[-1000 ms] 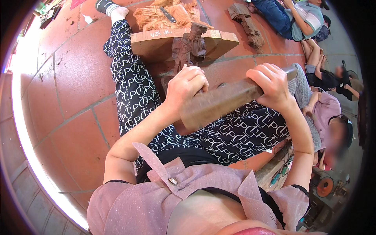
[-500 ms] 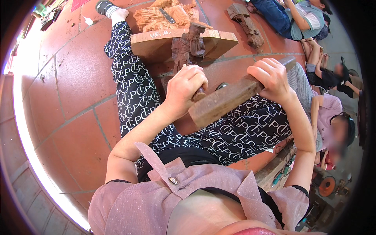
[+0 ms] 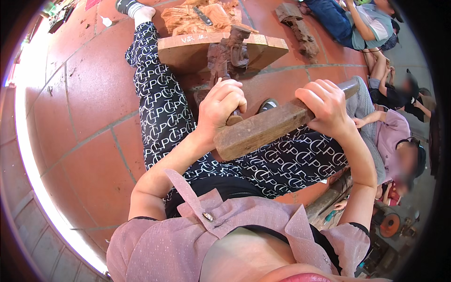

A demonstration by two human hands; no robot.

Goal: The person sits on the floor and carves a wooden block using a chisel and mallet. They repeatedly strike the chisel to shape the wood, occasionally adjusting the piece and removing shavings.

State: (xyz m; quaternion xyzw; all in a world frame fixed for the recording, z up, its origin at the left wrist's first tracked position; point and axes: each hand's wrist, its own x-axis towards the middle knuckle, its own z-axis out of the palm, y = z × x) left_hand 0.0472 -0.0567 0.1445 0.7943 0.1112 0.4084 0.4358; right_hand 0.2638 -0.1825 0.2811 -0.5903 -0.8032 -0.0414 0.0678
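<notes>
White handwriting point(image 3: 194, 38) on the wooden board point(image 3: 178, 55); white letters point(image 3: 157, 100) across black trousers point(image 3: 164, 113).

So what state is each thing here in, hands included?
Left hand: closed around the tool handle
Tool handle: gripped, butt end exposed
Right hand: closed around the wooden mallet
Wooden mallet: held slanting, head near the tool handle; contact unclear
Dark carving: partly hidden behind the left hand
Orange carving: dark flat tool lying on top
Fan: running or stopped, cannot tell
</notes>
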